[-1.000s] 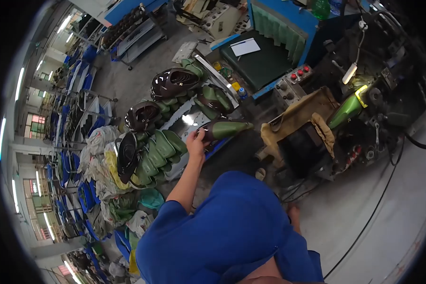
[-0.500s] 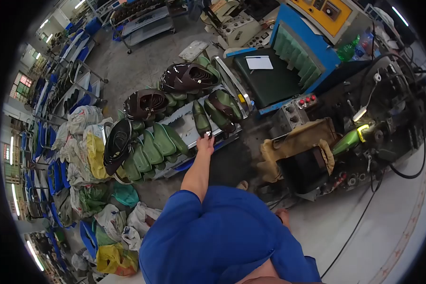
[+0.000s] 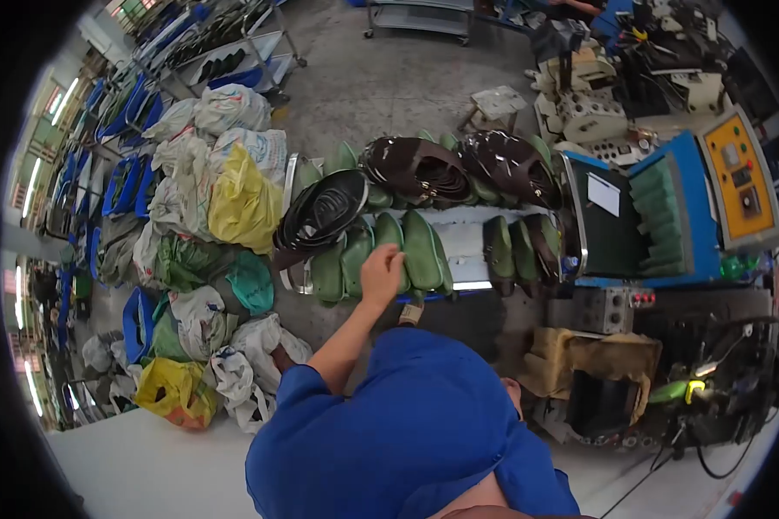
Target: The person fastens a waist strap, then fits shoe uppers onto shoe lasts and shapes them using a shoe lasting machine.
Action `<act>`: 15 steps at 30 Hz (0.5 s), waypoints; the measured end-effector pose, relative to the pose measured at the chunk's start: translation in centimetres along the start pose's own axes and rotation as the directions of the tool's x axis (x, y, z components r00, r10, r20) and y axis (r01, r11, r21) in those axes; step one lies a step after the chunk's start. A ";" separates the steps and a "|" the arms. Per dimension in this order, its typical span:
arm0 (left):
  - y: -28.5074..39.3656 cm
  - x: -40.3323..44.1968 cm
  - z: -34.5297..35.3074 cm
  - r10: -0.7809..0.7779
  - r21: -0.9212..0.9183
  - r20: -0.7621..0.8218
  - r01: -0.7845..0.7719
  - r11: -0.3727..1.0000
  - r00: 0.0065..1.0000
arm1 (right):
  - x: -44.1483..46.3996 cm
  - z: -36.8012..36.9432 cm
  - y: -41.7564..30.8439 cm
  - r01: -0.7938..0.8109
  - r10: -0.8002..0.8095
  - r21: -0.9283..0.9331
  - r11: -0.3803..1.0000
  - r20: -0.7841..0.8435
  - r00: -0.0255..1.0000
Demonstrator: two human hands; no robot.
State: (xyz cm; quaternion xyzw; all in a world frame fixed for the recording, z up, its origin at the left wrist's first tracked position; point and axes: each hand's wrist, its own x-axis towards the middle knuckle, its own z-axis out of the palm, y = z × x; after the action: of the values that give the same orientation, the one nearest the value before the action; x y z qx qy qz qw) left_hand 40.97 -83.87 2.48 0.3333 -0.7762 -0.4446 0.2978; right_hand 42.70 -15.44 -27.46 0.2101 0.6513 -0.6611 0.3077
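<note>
My left hand [image 3: 381,275] is over the near row of green shoe lasts [image 3: 422,251] on a metal rack [image 3: 472,246]. Its fingers are loosely bent and apart, with nothing seen in them; whether they touch a last I cannot tell. To the right on the same rack stand several lasts with dark brown uppers [image 3: 524,251]. Behind are nested bundles of glossy dark brown uppers [image 3: 420,169], and a black bundle [image 3: 325,208] lies at the left end. Only a sliver of my right hand [image 3: 513,396] shows beside my blue shirt; its fingers are hidden.
Stuffed plastic bags, one of them yellow [image 3: 247,203], pile up left of the rack. A blue-framed machine [image 3: 688,208] with a yellow control panel [image 3: 740,177] stands right. Nearer is a dark machine with a brown cloth cover [image 3: 549,359]. Wheeled shelves [image 3: 420,19] stand behind.
My left hand has let go of the dark-covered last on the right part of the rack and moved left to the green lasts. The view has turned left.
</note>
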 end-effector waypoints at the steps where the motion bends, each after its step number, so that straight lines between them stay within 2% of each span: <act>1: -0.9 2.1 -2.4 0.064 0.128 -0.086 -0.053 0.990 0.994 | -2.7 6.7 -6.4 -0.037 0.031 -0.134 0.990 -0.050 0.998; 2: -2.1 4.0 -4.5 0.134 0.259 -0.161 -0.090 0.962 0.978 | -4.0 18.4 -12.8 -0.078 0.051 -0.264 0.961 -0.107 0.993; 3: -3.3 5.9 -6.7 0.204 0.379 -0.165 -0.129 0.916 0.965 | -2.3 19.6 -13.3 -0.048 0.027 -0.355 0.934 -0.063 0.998; 4: -3.4 7.5 -8.6 0.273 0.493 -0.157 -0.164 0.854 0.949 | -1.6 21.2 -14.6 -0.036 0.019 -0.367 0.930 -0.050 0.999; 5: -3.3 8.4 -9.8 0.256 0.576 -0.122 -0.142 0.805 0.959 | -0.9 22.7 -16.0 -0.037 0.034 -0.326 0.945 -0.016 0.999; 6: -3.0 9.0 -11.1 0.257 0.573 -0.131 -0.138 0.808 0.958 | -0.5 24.0 -17.1 -0.042 0.047 -0.282 0.959 0.014 0.999; 8: -3.0 9.5 -13.2 0.079 0.833 0.171 -0.187 0.521 0.982 | 1.6 24.9 -17.9 0.013 -0.001 -0.287 0.958 0.041 0.999; 9: -3.1 9.8 -14.2 -0.093 0.867 0.273 -0.203 0.456 0.957 | 2.7 25.0 -18.3 0.060 -0.041 -0.287 0.956 0.070 0.997; 11: -7.9 9.1 -14.6 0.029 0.922 0.289 -0.286 0.261 0.957 | 2.6 26.3 -21.0 0.052 -0.028 -0.334 0.941 0.074 0.997; 13: -10.1 8.9 -15.5 0.054 0.919 0.289 -0.293 0.265 0.956 | 2.5 27.4 -23.0 0.037 -0.008 -0.376 0.926 0.079 0.997; 15: -8.8 9.2 -17.3 0.057 0.871 0.319 -0.317 0.376 0.946 | 2.7 28.3 -23.9 0.047 -0.013 -0.424 0.904 0.083 0.996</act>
State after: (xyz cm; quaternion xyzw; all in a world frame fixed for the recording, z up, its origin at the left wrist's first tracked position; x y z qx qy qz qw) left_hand 50.80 -102.92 3.57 0.2955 -0.9536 0.0538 0.0205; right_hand 27.92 -44.69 -10.03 0.1017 0.7704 -0.5155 0.3612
